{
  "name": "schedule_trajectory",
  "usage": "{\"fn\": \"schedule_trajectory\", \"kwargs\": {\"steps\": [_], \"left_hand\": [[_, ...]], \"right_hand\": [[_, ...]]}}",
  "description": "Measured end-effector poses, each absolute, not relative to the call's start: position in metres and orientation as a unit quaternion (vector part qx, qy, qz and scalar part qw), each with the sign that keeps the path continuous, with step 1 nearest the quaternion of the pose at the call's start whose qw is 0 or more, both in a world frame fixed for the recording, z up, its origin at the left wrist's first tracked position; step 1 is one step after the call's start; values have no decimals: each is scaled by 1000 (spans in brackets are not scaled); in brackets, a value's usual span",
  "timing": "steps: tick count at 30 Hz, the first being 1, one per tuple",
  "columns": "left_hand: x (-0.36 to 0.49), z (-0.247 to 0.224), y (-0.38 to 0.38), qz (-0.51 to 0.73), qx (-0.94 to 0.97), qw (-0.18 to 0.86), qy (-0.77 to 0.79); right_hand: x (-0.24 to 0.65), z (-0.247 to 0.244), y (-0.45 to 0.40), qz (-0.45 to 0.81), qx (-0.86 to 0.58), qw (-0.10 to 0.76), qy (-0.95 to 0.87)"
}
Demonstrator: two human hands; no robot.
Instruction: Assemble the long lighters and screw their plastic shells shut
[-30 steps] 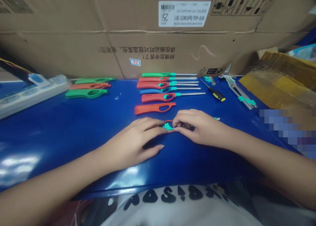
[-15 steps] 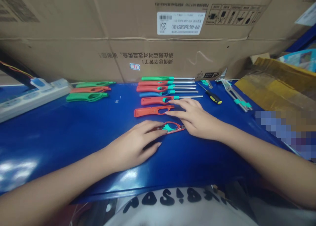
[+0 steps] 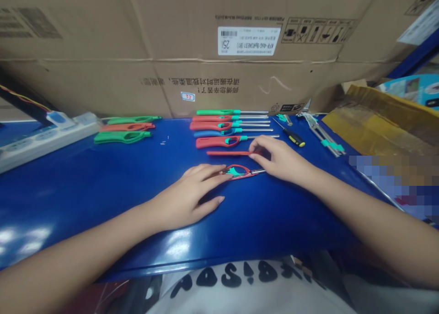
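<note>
Where left hand rests, lighter partly beneath

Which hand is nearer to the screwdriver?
Right. The right hand, pinching a red shell, is just on the near side of the screwdriver; the left hand is well to its left, at the open lighter.

The left hand lies over the handle end of an open red lighter housing with a teal trigger. The right hand pinches a red shell half, turned edge-on. Beyond, gas lighters lie in a row on the blue surface, near a black-and-yellow screwdriver.
</note>
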State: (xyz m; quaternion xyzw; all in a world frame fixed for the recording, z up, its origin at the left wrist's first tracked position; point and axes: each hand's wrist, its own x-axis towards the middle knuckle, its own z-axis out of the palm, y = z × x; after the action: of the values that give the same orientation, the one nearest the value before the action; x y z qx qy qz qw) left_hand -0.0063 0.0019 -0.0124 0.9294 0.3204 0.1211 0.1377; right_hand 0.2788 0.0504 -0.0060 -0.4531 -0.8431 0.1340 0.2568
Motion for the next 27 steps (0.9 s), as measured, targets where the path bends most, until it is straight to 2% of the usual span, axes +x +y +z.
{"fn": "schedule_trajectory", "kwargs": {"steps": [3, 6, 11, 14, 18, 22, 27], "left_hand": [[-6, -11, 4, 162, 926, 147, 307], [-6, -6, 5, 229, 918, 117, 304], [-9, 4, 8, 292, 890, -25, 350], [-13, 5, 11, 261, 901, -36, 344], [-12, 6, 10, 230, 895, 43, 380], [-7, 9, 8, 222, 856, 111, 453], [-6, 8, 8, 200, 817, 194, 505]], "right_hand": [[277, -3, 50, 149, -481, 332, -798], [274, 0, 48, 219, -486, 385, -754], [263, 6, 35, 380, -433, 370, -729], [258, 10, 29, 425, -404, 349, -731], [266, 11, 33, 346, -445, 327, -759], [278, 8, 39, 215, -503, 239, -802], [276, 8, 34, 156, -489, 158, -844]]}}
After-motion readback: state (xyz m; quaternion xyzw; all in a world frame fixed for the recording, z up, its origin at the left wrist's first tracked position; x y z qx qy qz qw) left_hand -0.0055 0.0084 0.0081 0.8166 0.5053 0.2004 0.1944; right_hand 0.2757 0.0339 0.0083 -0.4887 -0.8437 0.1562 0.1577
